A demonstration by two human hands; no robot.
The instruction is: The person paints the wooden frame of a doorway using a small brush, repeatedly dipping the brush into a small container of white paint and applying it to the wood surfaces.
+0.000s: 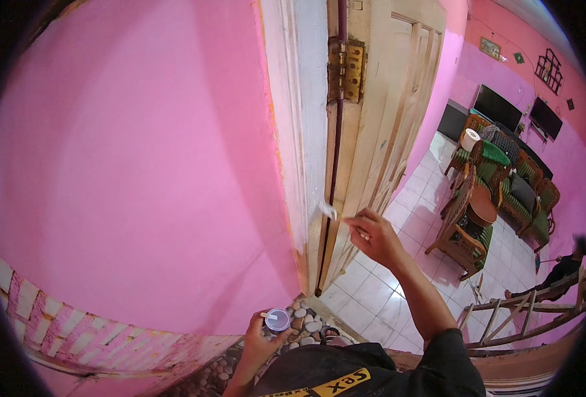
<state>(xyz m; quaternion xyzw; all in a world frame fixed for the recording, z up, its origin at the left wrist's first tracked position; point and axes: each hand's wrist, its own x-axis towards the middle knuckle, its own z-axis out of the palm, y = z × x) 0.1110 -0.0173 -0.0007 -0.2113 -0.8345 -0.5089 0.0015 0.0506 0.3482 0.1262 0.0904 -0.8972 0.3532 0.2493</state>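
Observation:
My right hand (375, 237) is closed round the handle of a small paintbrush (328, 210). Its white bristle end is at the edge of the door frame (311, 132), painted pale grey-white; whether it touches I cannot tell. Low in front of me, my left hand (257, 343) grips a small round plastic cup (279, 321) with pale contents. A short white strip lies across the cup's rim on the left. Beside the frame stands a wooden door (399, 79), with a brass hinge (353, 71) above my right hand.
A pink wall (140, 165) fills the left side. Pebble-patterned flooring (306, 324) lies below, white tiles (365, 291) beyond the doorway. At right are carved chairs (468, 238), a round table (483, 204), a wooden ladder (524, 314) and another person (563, 271) holding a stick-like tool.

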